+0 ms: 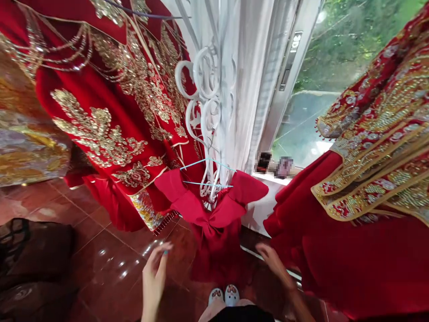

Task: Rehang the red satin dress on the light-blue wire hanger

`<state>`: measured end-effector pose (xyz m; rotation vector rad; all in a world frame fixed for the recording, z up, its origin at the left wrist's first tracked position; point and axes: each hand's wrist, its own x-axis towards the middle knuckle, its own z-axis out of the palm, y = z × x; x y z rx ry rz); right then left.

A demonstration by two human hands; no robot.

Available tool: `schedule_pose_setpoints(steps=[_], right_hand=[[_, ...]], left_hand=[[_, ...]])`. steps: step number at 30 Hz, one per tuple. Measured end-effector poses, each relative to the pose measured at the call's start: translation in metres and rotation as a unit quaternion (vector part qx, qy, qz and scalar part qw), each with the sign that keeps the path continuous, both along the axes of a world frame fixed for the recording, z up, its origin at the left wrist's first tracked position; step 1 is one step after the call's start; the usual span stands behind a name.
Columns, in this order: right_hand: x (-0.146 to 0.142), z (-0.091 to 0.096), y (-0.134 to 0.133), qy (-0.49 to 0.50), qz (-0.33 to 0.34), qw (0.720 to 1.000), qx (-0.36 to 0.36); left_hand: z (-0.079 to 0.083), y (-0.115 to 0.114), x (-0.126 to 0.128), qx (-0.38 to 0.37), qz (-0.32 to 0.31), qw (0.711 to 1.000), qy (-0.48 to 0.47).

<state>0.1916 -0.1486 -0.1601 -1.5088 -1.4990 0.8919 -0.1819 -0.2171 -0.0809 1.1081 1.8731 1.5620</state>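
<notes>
A red off-shoulder dress with a bow at the chest hangs in front of me on a light blue hanger. The hanger is at a white scrolled metal stand. To the left of the dress, my left hand is raised with its fingers loosely bent and apart, holding nothing. On the other side, my right hand reaches forward with fingers stretched out and nothing in them. It is nearest to the dress and the red skirt at the right; contact cannot be made out.
Red garments with gold embroidery hang at the left. Another embroidered red outfit fills the right side. Behind are a white curtain and a window. Dark bags lie on the tiled floor.
</notes>
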Motion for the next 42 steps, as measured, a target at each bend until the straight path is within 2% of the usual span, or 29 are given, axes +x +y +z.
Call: schedule_pose_setpoints(steps=[2, 4, 7, 10, 12, 14, 17, 20, 23, 27, 30, 35, 39, 42], right_hand=[[-0.024, -0.01, 0.006, 0.044, -0.019, 0.999, 0.019], [-0.054, -0.008, 0.022, 0.058, -0.098, 0.99, 0.084], [-0.087, 0.024, 0.043, 0.032, -0.211, 0.959, 0.185], [-0.092, 0.079, 0.057, -0.039, -0.277, 0.929, 0.242], [-0.089, 0.116, 0.069, -0.086, -0.237, 0.935, 0.251], [-0.089, 0.145, 0.086, -0.143, -0.188, 0.941, 0.243], [-0.098, 0.164, 0.115, -0.196, -0.156, 0.944, 0.216], [-0.106, 0.167, 0.139, -0.203, -0.172, 0.94, 0.213], [-0.107, 0.169, 0.157, -0.207, -0.188, 0.934, 0.222], [-0.104, 0.176, 0.177, -0.202, -0.199, 0.93, 0.236], [-0.104, 0.183, 0.184, -0.233, -0.196, 0.928, 0.213], [-0.102, 0.195, 0.177, -0.312, -0.195, 0.912, 0.181], [-0.096, 0.214, 0.164, -0.438, -0.153, 0.879, 0.112], [-0.092, 0.23, 0.158, -0.503, -0.113, 0.855, 0.058]], left_hand=[[0.005, 0.033, 0.036, 0.048, -0.029, 0.998, -0.02], [0.008, 0.055, 0.071, 0.088, -0.049, 0.995, -0.021], [0.019, 0.069, 0.098, 0.155, -0.03, 0.987, 0.039], [0.044, 0.083, 0.085, 0.197, 0.058, 0.965, 0.162], [0.067, 0.1, 0.067, 0.189, 0.121, 0.942, 0.249], [0.089, 0.123, 0.05, 0.158, 0.142, 0.929, 0.304], [0.109, 0.159, 0.037, 0.091, 0.107, 0.932, 0.335], [0.11, 0.179, 0.037, 0.048, 0.109, 0.929, 0.349], [0.102, 0.183, 0.037, 0.035, 0.141, 0.918, 0.369], [0.099, 0.175, 0.029, 0.022, 0.114, 0.91, 0.399], [0.104, 0.171, 0.023, 0.003, 0.087, 0.903, 0.421], [0.116, 0.169, 0.015, -0.045, 0.048, 0.871, 0.487], [0.126, 0.164, 0.009, -0.081, 0.035, 0.844, 0.529], [0.132, 0.158, 0.005, -0.11, 0.046, 0.836, 0.536]])
